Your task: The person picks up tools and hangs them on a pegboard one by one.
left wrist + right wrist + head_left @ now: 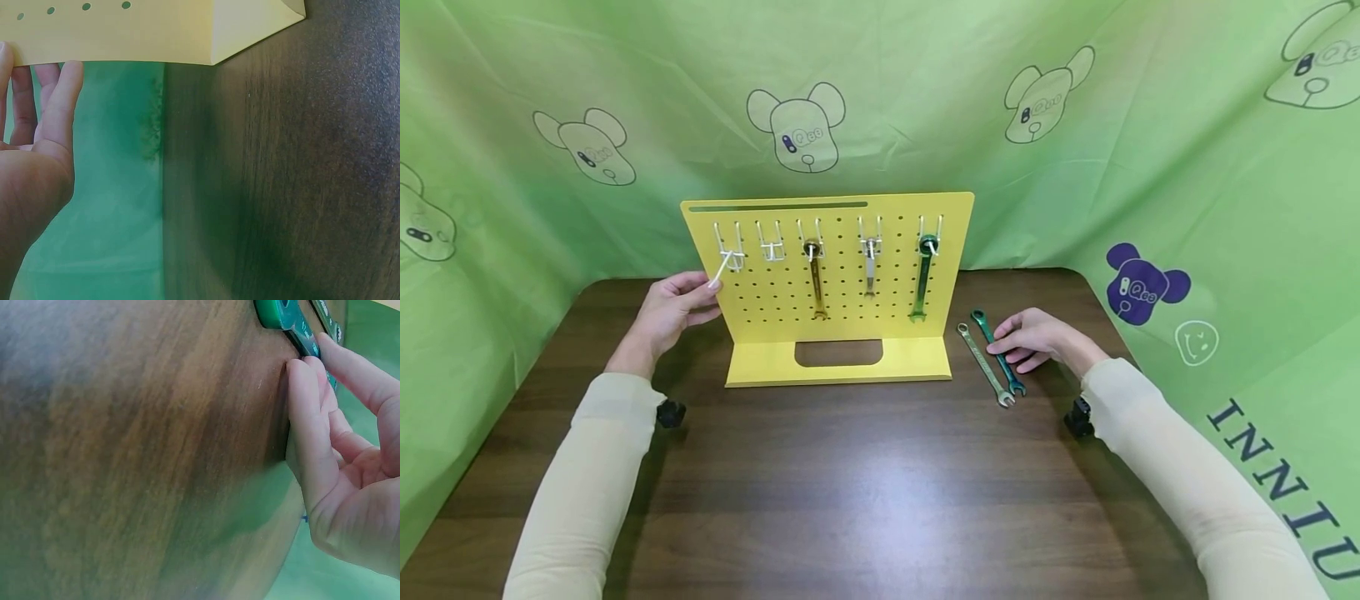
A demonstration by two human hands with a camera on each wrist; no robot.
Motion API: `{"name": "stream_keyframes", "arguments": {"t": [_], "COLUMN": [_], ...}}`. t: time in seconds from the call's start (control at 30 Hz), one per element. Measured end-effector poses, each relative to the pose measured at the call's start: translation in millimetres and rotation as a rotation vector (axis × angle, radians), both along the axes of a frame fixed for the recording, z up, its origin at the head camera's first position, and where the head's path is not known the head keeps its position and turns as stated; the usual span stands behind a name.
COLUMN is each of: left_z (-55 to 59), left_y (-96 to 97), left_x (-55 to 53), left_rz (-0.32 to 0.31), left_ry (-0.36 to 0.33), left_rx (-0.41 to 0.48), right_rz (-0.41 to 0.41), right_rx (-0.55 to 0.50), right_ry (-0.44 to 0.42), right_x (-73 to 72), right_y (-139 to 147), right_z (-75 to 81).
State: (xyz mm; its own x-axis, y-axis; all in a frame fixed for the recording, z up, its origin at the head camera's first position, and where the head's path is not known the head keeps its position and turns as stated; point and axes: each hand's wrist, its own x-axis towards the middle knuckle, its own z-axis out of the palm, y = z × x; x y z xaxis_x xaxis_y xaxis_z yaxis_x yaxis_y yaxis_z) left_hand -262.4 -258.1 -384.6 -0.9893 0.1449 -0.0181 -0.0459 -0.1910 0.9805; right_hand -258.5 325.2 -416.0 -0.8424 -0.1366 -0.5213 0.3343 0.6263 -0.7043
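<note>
At the left side edge of a yellow pegboard (760, 362), my left hand (673, 312) grips the board, as the left wrist view also shows. On the right, the thumb and fingers of my right hand (1033, 337) pinch a green wrench (981, 323) lying on the table. Beside it lies a silver wrench (981, 358), its open end toward me. Three more wrenches hang from the board's hooks: a bronze one (817, 283), a short silver one (870, 268) and a green one (922, 283). In the right wrist view the green wrench (270, 314) is partly hidden by fingers.
Two white hooks on the board's left part, a long one (721, 268) and another (771, 250), carry no wrench. The long one juts toward me near my left hand. Brown wooden table (820, 467) lies underneath; a green printed curtain (917, 108) surrounds it.
</note>
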Motion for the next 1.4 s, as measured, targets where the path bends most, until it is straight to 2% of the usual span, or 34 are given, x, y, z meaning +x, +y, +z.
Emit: {"name": "stream_keyframes", "arguments": {"t": [0.4,0.7,0.97,1.1,1.27,1.4], "left_z": [-1.0,-4.3,-10.5,-11.1,-5.1,0.9], "left_y": [5.9,8.3,13.8,17.1,8.4,0.6], "left_x": [-0.9,-1.7,-4.2,-4.1,1.6,4.1], "left_rz": [-0.007,-0.013,-0.018,-0.024,-0.027,-0.038], "left_ry": [-0.007,-0.006,-0.010,-0.004,0.017,0.030], "left_rx": [0.024,0.019,0.006,0.002,0.007,0.017], "right_rz": [0.065,0.047,0.005,-0.011,-0.008,0.027], "right_rx": [0.066,0.070,-0.005,-0.083,-0.210,-0.281], "right_ry": [0.021,0.042,0.020,0.000,0.008,0.029], "right_x": [2.0,6.7,13.5,18.3,17.7,20.2], "right_y": [2,6,15,18,11,-5], "right_z": [6.1,4.2,7.9,9.9,12.3,23.7]}}
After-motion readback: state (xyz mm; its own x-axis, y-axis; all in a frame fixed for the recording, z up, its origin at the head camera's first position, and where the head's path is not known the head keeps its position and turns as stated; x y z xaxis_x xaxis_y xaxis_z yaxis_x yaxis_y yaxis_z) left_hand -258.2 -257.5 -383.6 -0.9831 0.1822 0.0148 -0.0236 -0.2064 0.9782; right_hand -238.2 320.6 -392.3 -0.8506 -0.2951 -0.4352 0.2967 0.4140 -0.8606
